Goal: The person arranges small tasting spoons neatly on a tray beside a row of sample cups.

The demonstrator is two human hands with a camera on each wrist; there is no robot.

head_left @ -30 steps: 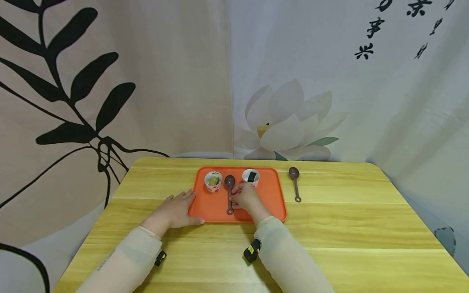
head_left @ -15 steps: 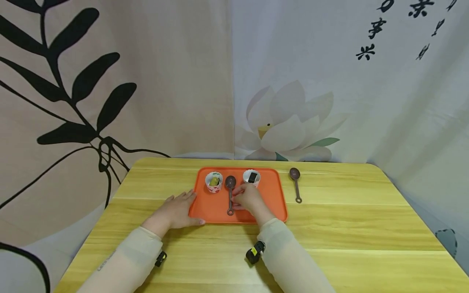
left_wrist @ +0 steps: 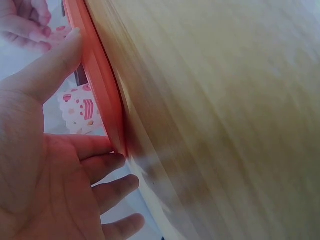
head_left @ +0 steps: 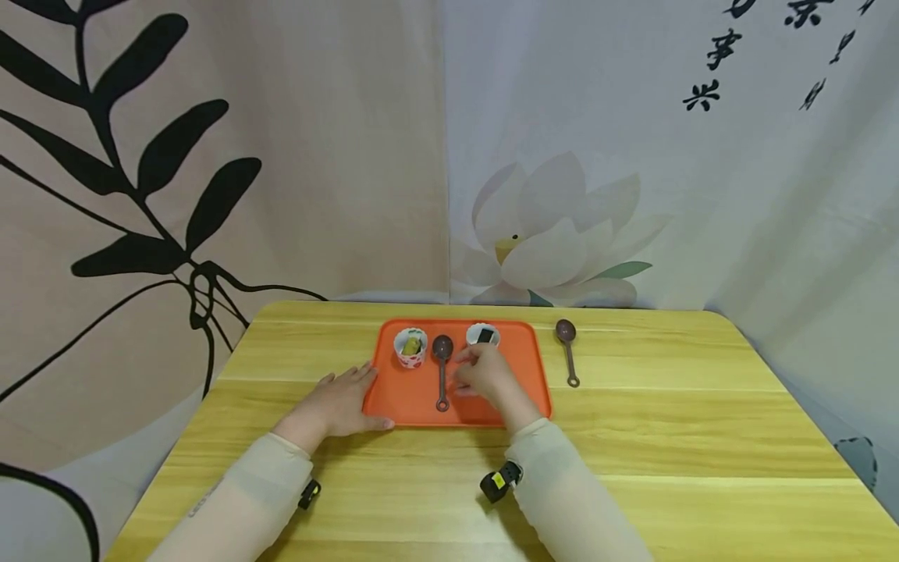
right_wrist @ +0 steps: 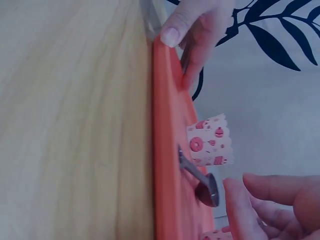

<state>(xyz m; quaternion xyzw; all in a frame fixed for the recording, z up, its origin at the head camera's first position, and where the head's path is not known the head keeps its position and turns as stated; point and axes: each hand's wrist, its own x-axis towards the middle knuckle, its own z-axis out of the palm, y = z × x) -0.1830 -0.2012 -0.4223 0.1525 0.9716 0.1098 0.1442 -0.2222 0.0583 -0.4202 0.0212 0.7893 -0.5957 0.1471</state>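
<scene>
Okay, your right hand (head_left: 485, 376) (fingers loose, empty) partly hides the right cup (head_left: 473, 335) near mid-frame; left hand (head_left: 341, 403), spread, touches tray (head_left: 414, 400).

My right hand (head_left: 486, 373) has the right cup (head_left: 474, 336) just beyond it, so the way forward is blocked there. On its left side, the first spoon (head_left: 442, 375) lies lengthwise, and between this spoon and the left cup (head_left: 411, 361) only a narrow gap remains. My left hand (head_left: 344, 402) occupies the left edge of the tray (head_left: 407, 402). To the right, the tray offers a bare strip; past the second spoon (head_left: 570, 361), the table (head_left: 702, 414) gives wide room.
</scene>
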